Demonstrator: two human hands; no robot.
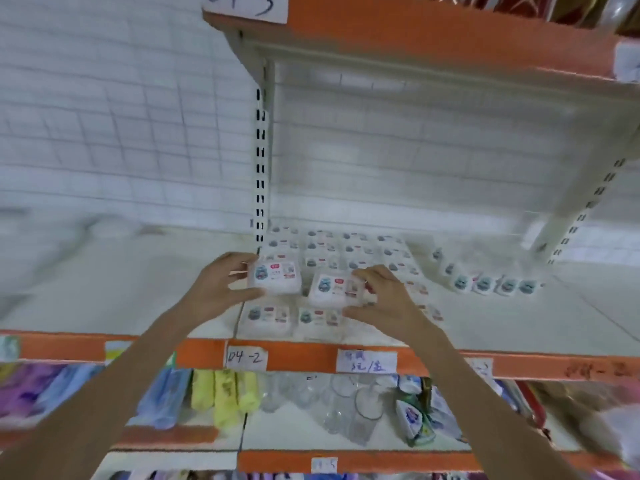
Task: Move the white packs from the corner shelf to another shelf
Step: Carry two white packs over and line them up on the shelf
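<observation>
Several white packs with a small blue figure on the label lie in rows on the white corner shelf (485,327). My left hand (221,289) grips one white pack (277,277) from its left side, thumb below and fingers on top. My right hand (388,299) holds a second white pack (334,289) from its right side. Both packs sit slightly above the rows. Two more packs (287,318) lie flat at the shelf's front edge beneath my hands. A short row of packs (485,284) stands further right. The view is blurred.
A slotted upright post (260,168) divides this shelf from a bare white shelf (104,289) on the left. An orange-edged shelf (415,36) hangs overhead. Below, glass cups (346,403), yellow cloths (228,396) and coloured fabric (41,393) fill the lower shelf.
</observation>
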